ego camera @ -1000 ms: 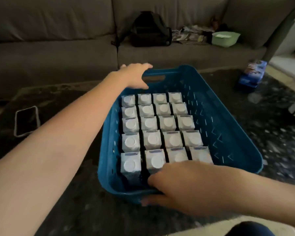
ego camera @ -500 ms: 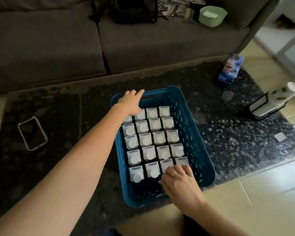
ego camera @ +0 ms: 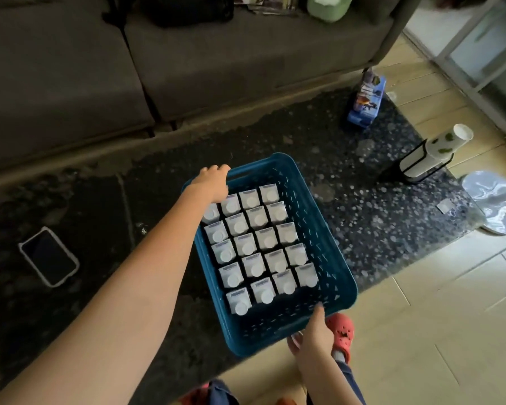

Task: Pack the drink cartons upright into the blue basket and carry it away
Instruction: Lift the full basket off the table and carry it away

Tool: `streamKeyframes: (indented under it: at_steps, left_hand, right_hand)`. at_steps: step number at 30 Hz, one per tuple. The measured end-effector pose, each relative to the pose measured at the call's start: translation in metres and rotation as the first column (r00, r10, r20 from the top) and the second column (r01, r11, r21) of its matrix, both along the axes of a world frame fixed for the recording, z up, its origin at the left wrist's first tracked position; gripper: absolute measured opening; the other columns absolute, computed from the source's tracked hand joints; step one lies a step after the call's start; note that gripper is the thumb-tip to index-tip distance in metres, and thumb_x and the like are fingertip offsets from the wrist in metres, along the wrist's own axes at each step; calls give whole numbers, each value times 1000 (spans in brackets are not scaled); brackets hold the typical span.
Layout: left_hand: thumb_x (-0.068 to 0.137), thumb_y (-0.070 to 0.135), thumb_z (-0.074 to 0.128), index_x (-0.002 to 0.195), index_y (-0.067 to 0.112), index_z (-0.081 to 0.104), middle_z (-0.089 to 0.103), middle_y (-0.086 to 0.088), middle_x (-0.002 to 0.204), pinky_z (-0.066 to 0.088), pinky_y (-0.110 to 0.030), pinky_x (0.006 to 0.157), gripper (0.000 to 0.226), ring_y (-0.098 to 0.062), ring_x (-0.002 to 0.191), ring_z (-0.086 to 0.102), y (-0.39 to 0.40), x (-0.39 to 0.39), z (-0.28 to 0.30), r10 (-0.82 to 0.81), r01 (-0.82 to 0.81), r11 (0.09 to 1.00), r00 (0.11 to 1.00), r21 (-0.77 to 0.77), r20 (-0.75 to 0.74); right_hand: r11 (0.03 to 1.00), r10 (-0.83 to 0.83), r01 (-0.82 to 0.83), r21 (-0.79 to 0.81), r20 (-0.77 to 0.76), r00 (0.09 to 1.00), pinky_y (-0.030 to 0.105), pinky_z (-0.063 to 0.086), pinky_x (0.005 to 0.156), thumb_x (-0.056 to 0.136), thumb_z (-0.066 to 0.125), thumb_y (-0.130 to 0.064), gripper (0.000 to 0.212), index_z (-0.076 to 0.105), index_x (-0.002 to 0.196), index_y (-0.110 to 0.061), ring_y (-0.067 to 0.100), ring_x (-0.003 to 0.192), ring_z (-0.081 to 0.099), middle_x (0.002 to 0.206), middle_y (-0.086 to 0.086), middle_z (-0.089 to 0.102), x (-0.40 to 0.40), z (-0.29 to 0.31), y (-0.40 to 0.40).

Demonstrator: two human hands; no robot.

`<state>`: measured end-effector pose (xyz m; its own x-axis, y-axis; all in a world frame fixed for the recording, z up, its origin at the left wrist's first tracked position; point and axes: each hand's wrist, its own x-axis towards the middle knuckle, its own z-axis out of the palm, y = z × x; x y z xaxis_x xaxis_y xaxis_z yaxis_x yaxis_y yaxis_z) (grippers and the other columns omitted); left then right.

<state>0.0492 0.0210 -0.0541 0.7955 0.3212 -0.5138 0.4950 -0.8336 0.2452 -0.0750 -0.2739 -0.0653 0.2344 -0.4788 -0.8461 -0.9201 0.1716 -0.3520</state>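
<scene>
The blue basket (ego camera: 330,244) has come up off the dark rug (ego camera: 377,206) since a moment ago, and the right hand (ego camera: 313,337) has left the cartons for the near rim. Behind everything runs the grey sofa (ego camera: 187,62), with a black bag (ego camera: 187,8) and a green tub (ego camera: 327,7) on its seat. The rug lies before it, a phone (ego camera: 48,255) on its left part and a blue packet (ego camera: 365,97) at its far right. The basket hangs over the rug's near edge, gripped at both ends: the left hand (ego camera: 214,182) curls over the far rim by the handle slot, the right hand grips the near rim, thumb inside. The drink cartons (ego camera: 257,244) stand upright in rows, caps up, filling the basket's left side. A red clog (ego camera: 341,331) shows under the right hand.
</scene>
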Motion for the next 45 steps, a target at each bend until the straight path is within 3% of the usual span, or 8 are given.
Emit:
streamKeyframes:
  at_steps: [3, 8, 19, 24, 32, 35, 40, 45]
  left_hand:
    - [103, 27, 36, 142, 10, 35, 38, -16, 142, 34, -45, 104, 43, -36, 130, 35, 2, 11, 5, -4, 5, 1000, 999, 14, -51]
    - [103, 31, 34, 131, 7, 49, 50, -16, 132, 40, -42, 99, 40, -35, 119, 49, 3, 23, 9, 18, -15, 1000, 989, 17, -146]
    - [96, 13, 47, 129, 5, 52, 63, -13, 111, 60, -31, 65, 34, -19, 59, 64, 2, -55, 16, 383, -364, 924, 866, 119, -321]
    - [95, 8, 43, 117, 5, 63, 59, -16, 120, 49, -24, 40, 29, -22, 59, 62, -8, -91, 14, 472, -518, 856, 783, -4, -404]
    - [97, 27, 46, 86, 5, 66, 56, -17, 126, 58, -33, 65, 32, -32, 103, 62, -12, -108, 11, 575, -782, 583, 587, -218, -570]
    - [98, 48, 38, 79, 5, 70, 65, -10, 106, 52, -33, 75, 56, -22, 94, 59, -17, -107, 10, 597, -779, 595, 593, -197, -541]
    - [103, 32, 34, 71, 3, 65, 70, -10, 72, 44, -37, 94, 53, -20, 72, 57, -22, -99, -14, 725, -815, 512, 580, -272, -371]
    - [104, 28, 33, 70, 4, 57, 58, -9, 63, 46, -35, 75, 47, -21, 63, 53, -25, -97, -17, 766, -840, 439, 536, -320, -355]
  right_hand:
    - [980, -87, 83, 181, 17, 996, 32, 48, 49, 100, 40, -43, 52, 42, 62, -6, 25, 50, 48, 57, 10, 45, 8, -10, 3]
    - [903, -190, 162, 398, 32, 981, 22, 19, 38, 103, 35, -37, 48, 27, 61, -16, 11, 27, 21, 35, -4, 20, 14, -20, -6]
    - [908, 330, -351, 231, 125, 936, 23, 23, 43, 96, 49, -20, 34, 43, 64, -15, 12, 36, 26, 43, -3, 31, 113, -10, -52]
    - [831, 521, -550, 83, 232, 822, 25, 24, 46, 93, 55, -44, 38, 53, 74, -11, 13, 48, 28, 57, 0, 35, 154, 6, -42]
    - [642, 756, -765, -51, 211, 620, 27, 29, 43, 98, 35, -51, 50, 51, 73, -10, 17, 45, 34, 57, 3, 40, 209, -2, -30]
    - [581, 802, -813, -33, 195, 565, 29, 33, 45, 99, 31, -51, 55, 54, 76, -7, 19, 44, 36, 54, 5, 41, 218, -3, -31]
    - [552, 826, -833, 41, 112, 552, 32, 44, 49, 99, 24, -55, 63, 49, 68, -5, 24, 43, 46, 52, 9, 42, 217, -4, -30]
    - [537, 841, -844, 0, 77, 536, 28, 37, 42, 99, 29, -53, 57, 40, 64, -10, 21, 40, 40, 52, 8, 41, 221, -6, -27]
